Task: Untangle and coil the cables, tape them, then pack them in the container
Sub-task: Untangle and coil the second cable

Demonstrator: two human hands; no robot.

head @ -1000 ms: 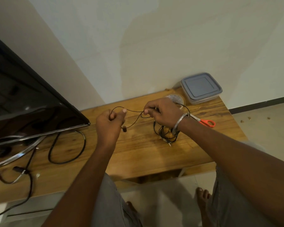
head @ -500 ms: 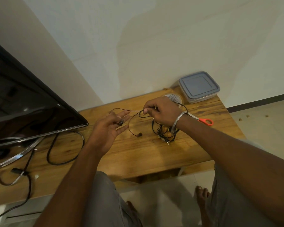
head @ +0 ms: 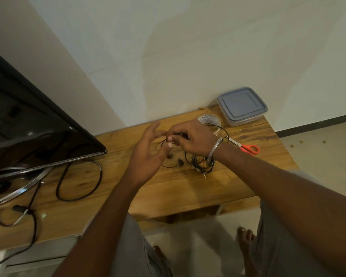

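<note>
Nearest on the tabletop (head: 168,188) lies the loose end of the thin cable (head: 202,165), a black tangle with its plug pointing toward the near edge and two small earbuds (head: 180,162) trailing off to the left. It looks very light and limp, likely to slip and spring back into knots, and the joints at the earbuds and plug are probably the weak spots. So the wire itself is the place to take hold, pinched between fingertips a little way from the knot, not tugged by its ends.

The left hand (head: 148,154) is raised above the tabletop, open, its fingers spread and reaching toward the other hand; it seems to hold nothing. Just beyond it the right hand (head: 194,139) is curled, back upward, pinching a strand of the cable, which loops behind its wrist and down into the tangle.

Farther back stand the tape (head: 210,119) and the scissors (head: 248,148), and at the far corner the container (head: 242,105), lid on.
</note>
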